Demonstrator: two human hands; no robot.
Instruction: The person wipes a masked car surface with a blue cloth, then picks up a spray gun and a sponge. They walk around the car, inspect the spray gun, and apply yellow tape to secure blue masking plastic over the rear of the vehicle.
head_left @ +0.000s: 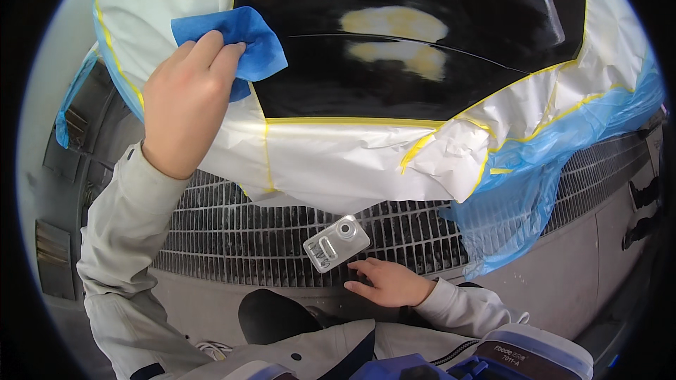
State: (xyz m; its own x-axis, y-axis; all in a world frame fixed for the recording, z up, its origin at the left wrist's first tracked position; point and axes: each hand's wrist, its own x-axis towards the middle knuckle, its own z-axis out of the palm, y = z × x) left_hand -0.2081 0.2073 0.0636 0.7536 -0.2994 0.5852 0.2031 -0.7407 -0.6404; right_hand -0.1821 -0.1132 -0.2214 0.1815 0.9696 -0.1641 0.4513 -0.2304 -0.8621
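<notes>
My left hand (184, 102) is raised and grips a folded blue cloth (239, 41) at the left edge of a glossy black car panel (394, 91). The panel bears two pale sanded patches (398, 39) and a thin seam line between them. White masking paper (345, 162) edged with yellow tape surrounds the black area. My right hand (386, 281) hangs low with fingers loosely spread, holding nothing, just below a small metal can (336, 243) that lies on the floor grating.
A metal floor grating (232, 239) runs under the car. Blue plastic sheeting (521, 197) drapes down at the right and along the left edge. My knees, grey work clothes and a blue-and-white device (535, 359) fill the bottom.
</notes>
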